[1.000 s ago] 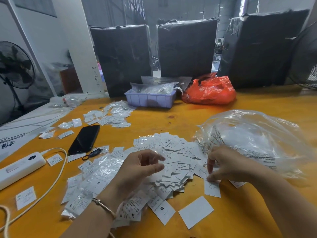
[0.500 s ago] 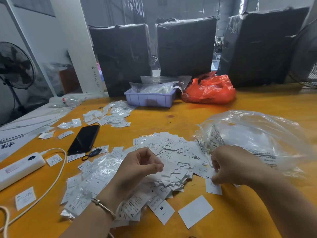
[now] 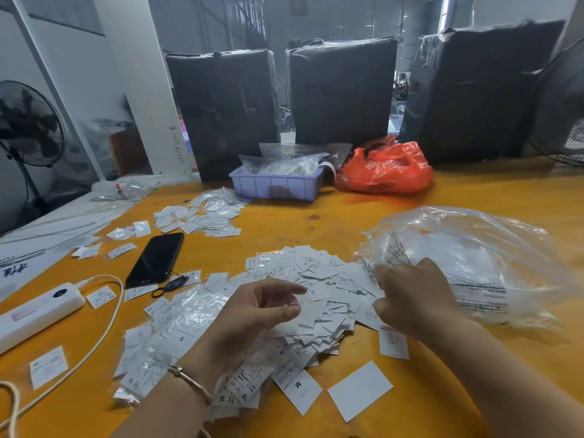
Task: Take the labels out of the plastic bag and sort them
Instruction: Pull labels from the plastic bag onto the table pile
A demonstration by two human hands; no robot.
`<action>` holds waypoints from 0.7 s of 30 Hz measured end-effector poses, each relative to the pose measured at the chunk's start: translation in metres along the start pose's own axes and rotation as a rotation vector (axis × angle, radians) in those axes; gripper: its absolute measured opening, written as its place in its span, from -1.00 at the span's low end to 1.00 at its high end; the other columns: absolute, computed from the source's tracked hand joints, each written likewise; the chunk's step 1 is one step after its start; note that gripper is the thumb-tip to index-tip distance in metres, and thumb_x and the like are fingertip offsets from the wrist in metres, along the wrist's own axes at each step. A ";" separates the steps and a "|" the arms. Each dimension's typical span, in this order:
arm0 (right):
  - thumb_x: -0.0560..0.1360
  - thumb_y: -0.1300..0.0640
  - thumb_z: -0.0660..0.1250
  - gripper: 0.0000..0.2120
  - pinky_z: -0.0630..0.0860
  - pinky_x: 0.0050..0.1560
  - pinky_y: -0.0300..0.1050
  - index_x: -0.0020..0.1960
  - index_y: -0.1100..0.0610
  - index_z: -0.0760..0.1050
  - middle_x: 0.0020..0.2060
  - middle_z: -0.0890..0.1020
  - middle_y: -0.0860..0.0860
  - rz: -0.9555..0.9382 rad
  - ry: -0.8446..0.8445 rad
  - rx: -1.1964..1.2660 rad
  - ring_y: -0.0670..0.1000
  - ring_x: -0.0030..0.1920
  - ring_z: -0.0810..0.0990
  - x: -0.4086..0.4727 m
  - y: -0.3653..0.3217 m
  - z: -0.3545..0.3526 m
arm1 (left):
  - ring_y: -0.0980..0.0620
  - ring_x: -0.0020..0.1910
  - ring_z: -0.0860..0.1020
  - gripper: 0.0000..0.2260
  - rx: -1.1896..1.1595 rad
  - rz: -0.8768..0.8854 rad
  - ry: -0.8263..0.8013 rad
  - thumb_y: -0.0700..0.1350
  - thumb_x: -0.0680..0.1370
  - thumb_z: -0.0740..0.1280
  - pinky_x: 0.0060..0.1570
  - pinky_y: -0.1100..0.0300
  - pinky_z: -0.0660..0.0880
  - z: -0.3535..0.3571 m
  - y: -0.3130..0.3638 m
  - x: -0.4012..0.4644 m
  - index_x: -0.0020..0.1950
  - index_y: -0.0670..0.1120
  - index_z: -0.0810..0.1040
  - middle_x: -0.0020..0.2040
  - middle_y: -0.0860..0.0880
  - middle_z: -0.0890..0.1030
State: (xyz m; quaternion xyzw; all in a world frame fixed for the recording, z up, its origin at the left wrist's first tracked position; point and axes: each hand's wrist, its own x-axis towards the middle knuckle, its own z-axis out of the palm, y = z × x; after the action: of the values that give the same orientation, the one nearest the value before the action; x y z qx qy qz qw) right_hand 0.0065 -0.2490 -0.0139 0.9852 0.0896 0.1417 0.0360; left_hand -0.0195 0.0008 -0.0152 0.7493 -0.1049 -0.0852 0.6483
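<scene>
sorting step: left hand [image 3: 252,314] loosely open above the label pile [image 3: 316,298], right hand [image 3: 407,295] curled at the plastic bag [image 3: 474,263] mouth, grip unclear; next, picking single labels by size.

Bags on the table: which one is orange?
The crinkly orange bag at the back, right of the purple tray. The big bag by the right hand is see-through.

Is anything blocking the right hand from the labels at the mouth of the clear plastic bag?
Nothing visible does. The right hand is already at the mouth of the clear plastic bag, its fingers down among the loose labels spilling out. The left hand hovers apart over the pile, not crossing its path.
</scene>
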 end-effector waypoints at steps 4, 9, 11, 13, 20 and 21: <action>0.42 0.11 0.24 -0.94 0.25 -0.14 -0.14 -0.16 0.06 0.48 -0.33 0.57 -0.05 0.022 0.108 0.098 0.00 -0.38 0.45 -0.001 -0.002 0.005 | 0.01 -0.15 0.62 -0.70 -0.068 0.004 -0.036 -0.31 0.44 0.48 -0.17 0.24 0.55 -0.003 0.001 0.001 0.12 -0.03 0.68 -0.13 -0.09 0.65; 0.36 0.23 0.36 -0.81 0.35 -0.37 -0.21 -0.38 0.02 0.49 -0.45 0.53 -0.13 0.027 0.166 0.630 -0.09 -0.37 0.49 -0.005 -0.007 0.008 | -0.14 -0.10 0.67 -0.66 -0.147 -0.006 -0.053 -0.35 0.35 0.51 -0.09 0.15 0.61 -0.003 -0.001 0.001 0.08 -0.12 0.68 -0.16 -0.14 0.64; 0.35 0.33 0.37 -0.78 0.46 -0.34 -0.14 -0.36 0.04 0.55 -0.39 0.59 -0.09 0.076 0.141 0.889 -0.07 -0.29 0.54 -0.006 -0.008 0.004 | -0.14 -0.07 0.67 -0.70 -0.120 -0.015 -0.056 -0.33 0.32 0.49 -0.05 0.16 0.62 -0.003 -0.003 0.002 0.03 -0.15 0.69 -0.16 -0.16 0.66; 0.37 0.42 0.35 -0.77 0.52 -0.32 -0.21 -0.28 0.11 0.60 -0.31 0.65 0.01 0.144 0.081 1.229 -0.06 -0.22 0.59 -0.006 -0.007 -0.001 | -0.08 -0.07 0.67 -0.76 -0.082 -0.016 -0.055 -0.26 0.32 0.49 -0.03 0.21 0.61 -0.003 -0.003 0.003 -0.02 -0.15 0.71 -0.14 -0.17 0.68; 0.27 0.43 0.44 -0.75 0.55 -0.34 -0.23 -0.09 0.24 0.60 -0.25 0.69 0.11 0.218 -0.134 1.834 0.02 -0.24 0.68 -0.006 -0.007 -0.012 | -0.02 -0.24 0.64 -0.94 -0.003 0.023 -0.077 -0.28 0.47 0.46 -0.31 0.30 0.49 -0.002 -0.002 0.002 -0.08 -0.20 0.67 -0.18 -0.18 0.69; 0.27 0.43 0.45 -0.75 0.55 -0.35 -0.22 -0.08 0.24 0.60 -0.24 0.69 0.12 0.212 -0.128 1.834 0.04 -0.24 0.68 -0.007 -0.008 -0.012 | -0.04 -0.23 0.65 -0.95 -0.001 0.028 -0.074 -0.29 0.47 0.46 -0.30 0.27 0.51 -0.002 -0.002 0.002 -0.08 -0.20 0.66 -0.17 -0.19 0.70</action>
State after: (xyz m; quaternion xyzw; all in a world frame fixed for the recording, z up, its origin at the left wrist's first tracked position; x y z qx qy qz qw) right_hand -0.0051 -0.2417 -0.0048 0.6373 0.0738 -0.0370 -0.7662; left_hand -0.0170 0.0019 -0.0165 0.7438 -0.1395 -0.1039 0.6453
